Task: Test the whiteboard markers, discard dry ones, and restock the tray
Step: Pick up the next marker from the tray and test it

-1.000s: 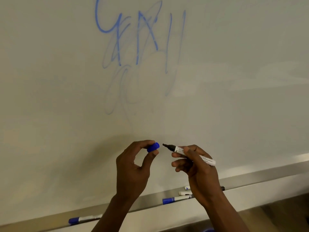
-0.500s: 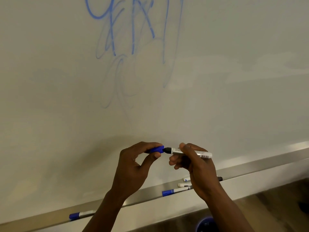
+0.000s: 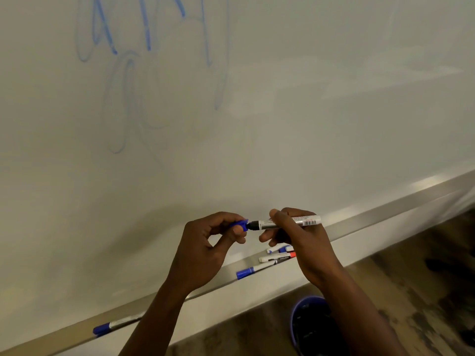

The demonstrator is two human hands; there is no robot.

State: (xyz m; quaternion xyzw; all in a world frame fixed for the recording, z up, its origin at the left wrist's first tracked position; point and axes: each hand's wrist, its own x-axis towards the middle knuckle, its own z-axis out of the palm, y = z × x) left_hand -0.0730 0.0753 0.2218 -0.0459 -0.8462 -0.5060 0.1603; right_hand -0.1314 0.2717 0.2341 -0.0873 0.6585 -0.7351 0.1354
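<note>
Just above the tray [image 3: 380, 214], we pinch the blue cap [image 3: 240, 224] in our left hand [image 3: 205, 250] and grip the marker [image 3: 285, 223] in our right hand [image 3: 300, 242], the cap's mouth over the nib. To cap it well, we judge, we keep both in line and push straight until it seats. We cannot tell whether the cap is fully home. Our right hand covers part of the spare markers [image 3: 276, 258] on the tray, and the blue bin [image 3: 312, 327] below is half hidden by the forearm.

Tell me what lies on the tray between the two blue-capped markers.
Only the left forearm crosses it in the head view; the tray between the far-left marker and the other blue-capped marker shows bare.
</note>
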